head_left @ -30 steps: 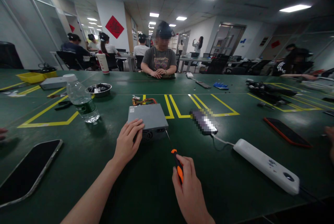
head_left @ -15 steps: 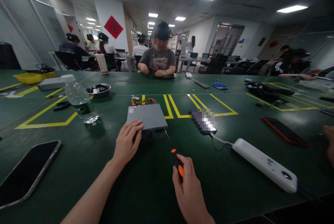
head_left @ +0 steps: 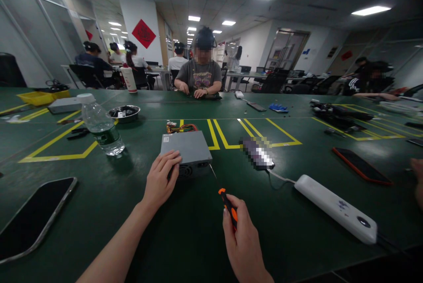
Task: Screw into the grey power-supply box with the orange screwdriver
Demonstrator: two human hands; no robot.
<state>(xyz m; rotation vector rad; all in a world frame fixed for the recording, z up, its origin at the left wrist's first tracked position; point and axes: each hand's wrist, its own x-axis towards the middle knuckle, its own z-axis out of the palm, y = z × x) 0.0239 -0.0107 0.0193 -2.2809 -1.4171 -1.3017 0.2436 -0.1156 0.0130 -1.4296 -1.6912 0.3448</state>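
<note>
A grey computer power supply (head_left: 190, 145) lies on the green table, its fan grille and socket facing me and a bundle of coloured wires behind it. My left hand (head_left: 165, 169) grips its near left corner, fingers over the top and thumb down the front. In my right hand (head_left: 243, 234) is a black and orange screwdriver (head_left: 228, 203), the fingers closed round its handle. The thin shaft points away from me, and its tip meets the right end of the power supply's front face. A screw there is too small to make out.
On the left stand a water bottle (head_left: 107, 131) and a metal bowl (head_left: 124, 114) of small dark parts; a phone (head_left: 35, 219) lies nearer. Right are a white power strip (head_left: 335, 208) and an orange-edged phone (head_left: 361, 166). A person (head_left: 200, 76) sits opposite.
My right hand and the screwdriver handle have shifted slightly to the right, and the handle has turned a little. My left hand and the power supply stay in place.
</note>
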